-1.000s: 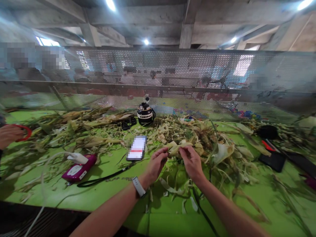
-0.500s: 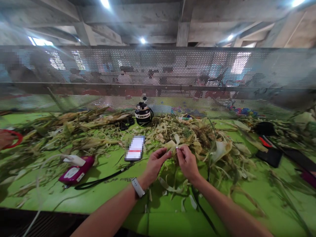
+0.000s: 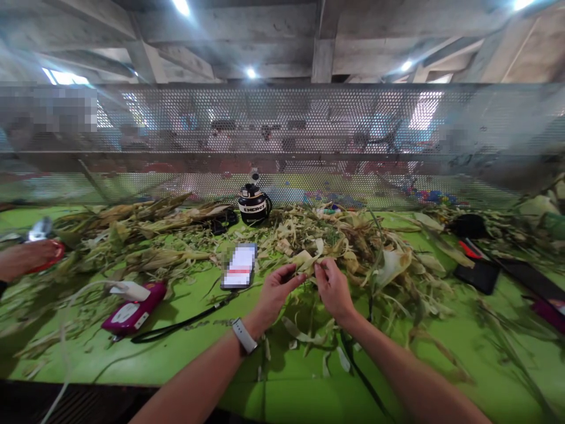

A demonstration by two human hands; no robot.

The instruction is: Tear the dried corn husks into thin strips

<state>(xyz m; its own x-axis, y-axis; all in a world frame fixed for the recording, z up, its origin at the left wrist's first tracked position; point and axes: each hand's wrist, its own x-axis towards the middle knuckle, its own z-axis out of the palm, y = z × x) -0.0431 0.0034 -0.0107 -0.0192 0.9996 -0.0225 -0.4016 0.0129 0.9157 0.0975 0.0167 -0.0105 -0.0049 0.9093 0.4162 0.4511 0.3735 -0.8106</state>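
My left hand (image 3: 276,293), with a pale watch on its wrist, has its thumb and index finger drawn together at the lower left edge of a pale strip of corn husk (image 3: 305,259). The exact contact there is partly hidden. Close beside it, my right hand (image 3: 333,288) pinches the same husk strip between thumb and fingertips. Both hands hover over the green table (image 3: 291,391). A heap of dry husks (image 3: 353,235) lies just behind them, and curled scraps (image 3: 304,337) lie below.
A phone (image 3: 239,266) lies left of my hands, near a black strap (image 3: 185,324) and a magenta power block (image 3: 135,309) with a white plug. A black jug (image 3: 253,207) stands before the perforated metal screen (image 3: 282,126). At far left, another person's hand (image 3: 29,261) holds red-handled scissors (image 3: 55,253).
The other person's hand with the red-handled scissors has moved right, farther into view. My hands stay nearly in place; the husk strip has shifted slightly between them. The view has turned a little.
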